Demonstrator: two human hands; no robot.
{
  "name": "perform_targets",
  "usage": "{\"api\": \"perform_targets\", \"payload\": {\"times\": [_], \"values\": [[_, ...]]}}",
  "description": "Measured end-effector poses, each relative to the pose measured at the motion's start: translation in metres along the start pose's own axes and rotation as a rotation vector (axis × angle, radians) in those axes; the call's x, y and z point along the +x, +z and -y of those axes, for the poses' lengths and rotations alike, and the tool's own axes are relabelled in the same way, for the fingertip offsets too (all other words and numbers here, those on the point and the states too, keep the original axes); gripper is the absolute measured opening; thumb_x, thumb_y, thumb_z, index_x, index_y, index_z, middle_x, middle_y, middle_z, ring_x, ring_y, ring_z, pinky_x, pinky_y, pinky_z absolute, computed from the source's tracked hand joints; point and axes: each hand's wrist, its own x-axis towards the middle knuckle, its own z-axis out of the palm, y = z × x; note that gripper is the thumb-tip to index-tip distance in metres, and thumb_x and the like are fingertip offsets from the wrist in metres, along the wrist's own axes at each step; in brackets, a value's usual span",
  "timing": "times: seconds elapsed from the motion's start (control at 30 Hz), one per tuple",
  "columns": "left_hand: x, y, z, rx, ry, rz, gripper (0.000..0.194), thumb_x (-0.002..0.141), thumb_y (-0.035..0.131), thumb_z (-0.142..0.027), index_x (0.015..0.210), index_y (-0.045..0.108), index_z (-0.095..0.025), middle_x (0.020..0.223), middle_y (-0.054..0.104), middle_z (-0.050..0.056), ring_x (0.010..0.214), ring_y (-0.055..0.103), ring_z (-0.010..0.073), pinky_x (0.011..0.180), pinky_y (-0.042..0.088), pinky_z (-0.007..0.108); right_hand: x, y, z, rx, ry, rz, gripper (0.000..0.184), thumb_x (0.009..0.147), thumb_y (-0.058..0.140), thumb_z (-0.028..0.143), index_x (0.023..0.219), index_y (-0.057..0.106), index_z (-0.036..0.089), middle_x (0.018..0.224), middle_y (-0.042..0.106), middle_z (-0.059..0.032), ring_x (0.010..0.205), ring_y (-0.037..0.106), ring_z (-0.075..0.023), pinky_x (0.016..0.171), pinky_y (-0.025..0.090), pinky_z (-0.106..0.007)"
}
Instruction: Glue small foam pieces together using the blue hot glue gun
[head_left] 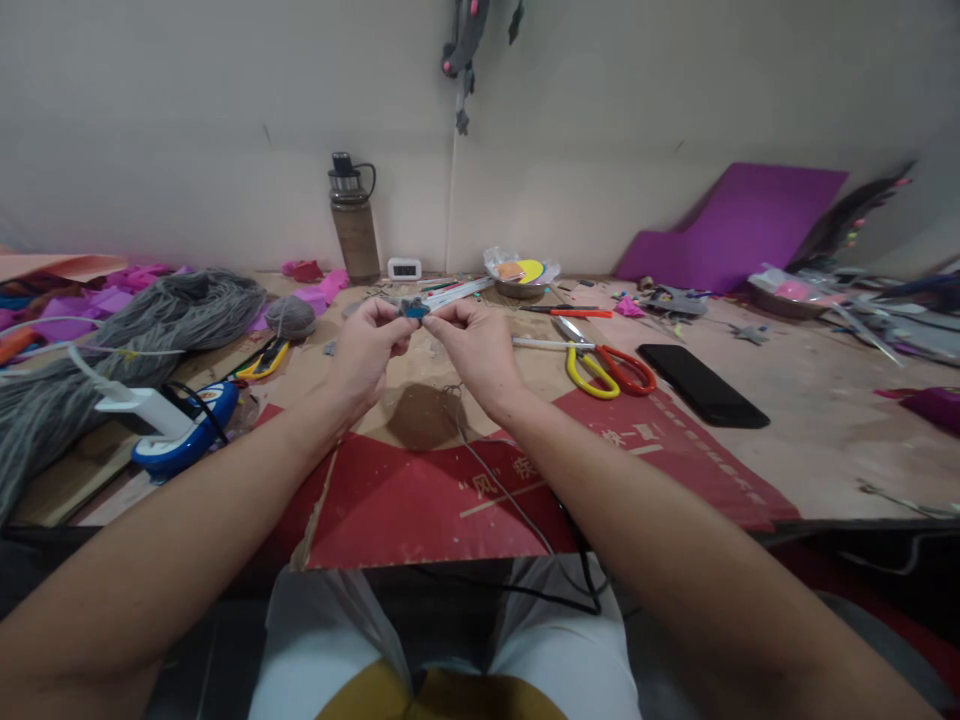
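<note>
Both my hands are raised over the middle of the table and meet around a small blue and grey piece [413, 310]. My left hand [367, 345] pinches its left side with closed fingers. My right hand [476, 340] pinches its right side, fingers also closed. A thin dark wire [495, 480] hangs down from under my right hand toward my lap. Below the hands lies red and brown cardboard [450, 490] on the table.
Grey yarn [150, 320] and a blue-white device [187, 430] lie at left. Yellow-orange scissors [607, 365] and a black phone [701, 385] lie at right. A bottle [354, 220], small clock [404, 268], metal bowl [520, 275] and purple sheet [735, 225] stand along the wall.
</note>
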Motion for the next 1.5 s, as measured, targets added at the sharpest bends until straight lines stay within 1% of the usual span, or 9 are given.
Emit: {"api": "perform_targets", "payload": {"times": [0.13, 0.23, 0.4, 0.5, 0.67, 1.0, 1.17, 1.37, 1.5], "values": [[0.001, 0.001, 0.000, -0.017, 0.015, 0.046, 0.022, 0.063, 0.067, -0.005, 0.065, 0.050, -0.018, 0.059, 0.050, -0.005, 0.050, 0.044, 0.0058, 0.050, 0.032, 0.020, 0.002, 0.002, -0.006, 0.102, 0.071, -0.020, 0.011, 0.076, 0.064, 0.027, 0.070, 0.064, 0.017, 0.066, 0.059, 0.0020, 0.064, 0.049, -0.0103, 0.063, 0.039, -0.025], [0.001, 0.002, -0.001, -0.001, 0.016, 0.048, 0.022, 0.063, 0.068, -0.004, 0.065, 0.051, -0.018, 0.060, 0.051, -0.005, 0.050, 0.045, 0.0056, 0.050, 0.033, 0.020, 0.002, 0.002, -0.008, 0.216, 0.156, -0.004, 0.011, 0.074, 0.065, 0.028, 0.071, 0.063, 0.018, 0.061, 0.052, 0.0045, 0.055, 0.041, -0.0083, 0.055, 0.033, -0.024], [0.000, 0.004, -0.006, -0.024, -0.050, 0.113, 0.018, 0.062, 0.071, -0.008, 0.071, 0.057, -0.016, 0.067, 0.057, -0.002, 0.053, 0.051, 0.0065, 0.053, 0.039, 0.021, 0.004, -0.002, -0.007, 0.301, 0.222, -0.013, 0.013, 0.071, 0.066, 0.028, 0.066, 0.059, 0.019, 0.058, 0.047, 0.0059, 0.051, 0.035, -0.0072, 0.050, 0.029, -0.023], [-0.002, 0.004, -0.008, -0.029, -0.093, 0.176, 0.012, 0.066, 0.072, -0.015, 0.074, 0.063, -0.015, 0.073, 0.062, 0.002, 0.055, 0.054, 0.0079, 0.056, 0.043, 0.023, 0.005, -0.005, -0.008, 0.307, 0.224, -0.024, 0.012, 0.070, 0.066, 0.027, 0.066, 0.058, 0.019, 0.060, 0.049, 0.0053, 0.052, 0.035, -0.0075, 0.051, 0.030, -0.024], [-0.004, 0.003, -0.008, 0.050, -0.095, 0.194, 0.007, 0.070, 0.070, -0.018, 0.069, 0.065, -0.013, 0.070, 0.064, 0.005, 0.053, 0.052, 0.0077, 0.054, 0.041, 0.022, 0.004, -0.008, -0.008, 0.286, 0.206, 0.002, 0.013, 0.070, 0.065, 0.029, 0.066, 0.058, 0.019, 0.058, 0.048, 0.0055, 0.051, 0.034, -0.0074, 0.050, 0.029, -0.023], [-0.001, 0.000, -0.005, 0.121, -0.054, 0.221, 0.009, 0.066, 0.071, -0.019, 0.063, 0.063, -0.015, 0.062, 0.060, 0.002, 0.052, 0.050, 0.0082, 0.052, 0.040, 0.022, 0.002, -0.008, -0.008, 0.186, 0.151, 0.000, 0.014, 0.071, 0.063, 0.029, 0.064, 0.058, 0.019, 0.057, 0.044, 0.0052, 0.052, 0.032, -0.0079, 0.049, 0.025, -0.024], [-0.002, 0.000, -0.010, 0.126, -0.075, 0.239, 0.015, 0.064, 0.072, -0.027, 0.063, 0.063, -0.015, 0.065, 0.063, 0.004, 0.054, 0.053, 0.0100, 0.054, 0.043, 0.024, 0.001, -0.010, -0.008, 0.179, 0.139, 0.000, 0.013, 0.070, 0.062, 0.028, 0.063, 0.057, 0.018, 0.058, 0.046, 0.0049, 0.053, 0.033, -0.0079, 0.051, 0.025, -0.025], [-0.003, 0.001, -0.012, 0.296, -0.057, 0.207, 0.019, 0.065, 0.074, -0.028, 0.063, 0.062, -0.015, 0.060, 0.059, 0.000, 0.053, 0.051, 0.0083, 0.054, 0.040, 0.022, 0.001, -0.008, -0.008, 0.133, 0.131, 0.001, 0.012, 0.072, 0.062, 0.026, 0.066, 0.058, 0.017, 0.060, 0.049, 0.0041, 0.058, 0.039, -0.0088, 0.055, 0.029, -0.024], [-0.001, 0.000, -0.010, 0.303, -0.049, 0.169, 0.019, 0.067, 0.071, -0.028, 0.061, 0.059, -0.015, 0.059, 0.058, 0.000, 0.052, 0.049, 0.0078, 0.053, 0.040, 0.022, 0.000, -0.010, -0.006, 0.040, 0.080, 0.031, 0.009, 0.075, 0.063, 0.026, 0.075, 0.062, 0.016, 0.061, 0.049, 0.0045, 0.058, 0.040, -0.0092, 0.056, 0.030, -0.025]]}}
